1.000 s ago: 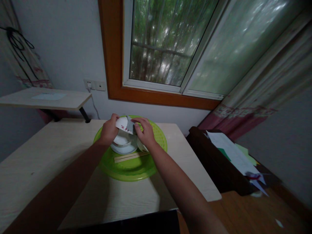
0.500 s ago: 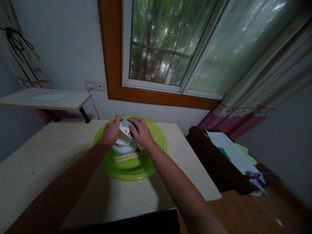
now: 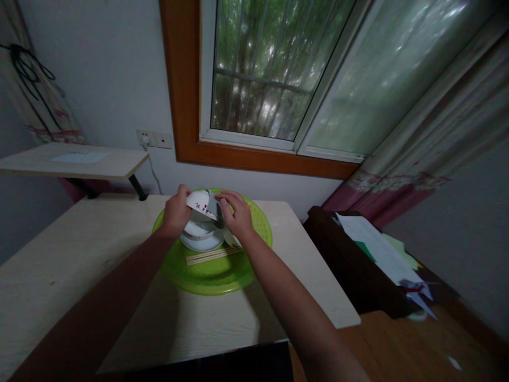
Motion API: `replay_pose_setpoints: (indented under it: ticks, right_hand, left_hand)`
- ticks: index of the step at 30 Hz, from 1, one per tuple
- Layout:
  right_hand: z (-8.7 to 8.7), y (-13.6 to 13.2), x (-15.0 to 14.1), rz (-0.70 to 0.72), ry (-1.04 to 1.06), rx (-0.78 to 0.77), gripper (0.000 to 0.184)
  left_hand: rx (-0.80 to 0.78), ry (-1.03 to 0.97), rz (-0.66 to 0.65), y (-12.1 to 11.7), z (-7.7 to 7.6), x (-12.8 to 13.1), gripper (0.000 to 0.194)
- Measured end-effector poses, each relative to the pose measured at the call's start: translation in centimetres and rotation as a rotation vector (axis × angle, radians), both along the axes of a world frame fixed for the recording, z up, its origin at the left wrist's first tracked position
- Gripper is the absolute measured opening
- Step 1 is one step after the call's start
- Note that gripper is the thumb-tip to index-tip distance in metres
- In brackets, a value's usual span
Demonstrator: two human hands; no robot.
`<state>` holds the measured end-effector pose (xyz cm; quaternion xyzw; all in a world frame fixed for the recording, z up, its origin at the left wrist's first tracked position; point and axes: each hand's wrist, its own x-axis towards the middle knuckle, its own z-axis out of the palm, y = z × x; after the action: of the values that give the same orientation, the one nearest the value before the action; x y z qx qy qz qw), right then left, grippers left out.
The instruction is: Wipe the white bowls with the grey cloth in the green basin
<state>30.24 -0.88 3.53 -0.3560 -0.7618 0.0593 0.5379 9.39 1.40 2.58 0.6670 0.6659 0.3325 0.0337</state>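
Observation:
My left hand [image 3: 177, 211] is closed on the rim of a white bowl [image 3: 198, 201] with small red flower marks, held tilted in the air. Pressed to the bowl's right side is a grey cloth [image 3: 213, 205], pinched by my right hand [image 3: 238, 215]. Below them a second white bowl [image 3: 198, 229] rests on a white plate [image 3: 202, 246]. Both stand in a round lime-green basket [image 3: 210, 284]. A bundle of light wooden chopsticks [image 3: 210, 257] lies in front of the plate. Beside it, a pale dish [image 3: 231, 240] is partly hidden by my right hand.
The basket stands on a light wooden table [image 3: 131, 313] against the wall. A raised shelf [image 3: 79, 168] with a sheet of paper is at the left. Beyond the table's right edge, papers [image 3: 374, 246] lie on a dark piece of furniture. A window [image 3: 274, 79] is ahead.
The bowl has turned in my hands, so more of its white outside shows. My left hand has shifted slightly left, my right hand slightly right with the cloth.

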Motion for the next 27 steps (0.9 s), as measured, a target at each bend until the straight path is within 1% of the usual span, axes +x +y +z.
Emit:
replay_pose_setpoints:
  ticks: [3, 9, 14, 20, 23, 27]
  right_hand:
    - [0.0, -0.1, 0.0, 0.036, -0.042, -0.016, 0.031]
    - [-0.2, 0.1, -0.5, 0.066, -0.163, -0.050, 0.033]
    - [-0.5, 0.4, -0.7, 0.058, -0.231, -0.098, 0.037]
    - [-0.1, -0.1, -0.5, 0.069, -0.167, -0.062, 0.035]
    - [0.1, -0.4, -0.2, 0.065, -0.119, -0.029, 0.034]
    - [0.1, -0.5, 0.1, 0.044, -0.074, -0.007, 0.034]
  left_hand:
    - [-0.026, 0.036, -0.038, -0.3, 0.3, 0.2, 0.030]
    - [-0.100, 0.180, -0.115, -1.5, 1.4, 1.4, 0.029]
    - [-0.096, 0.238, -0.137, -2.0, 1.6, 1.9, 0.030]
    - [-0.070, 0.176, -0.081, -2.0, 1.6, 1.7, 0.027]
    - [-0.030, 0.123, -0.050, -1.5, 1.1, 1.2, 0.026]
    - [-0.020, 0.060, 0.004, -0.8, 0.4, 0.5, 0.026]
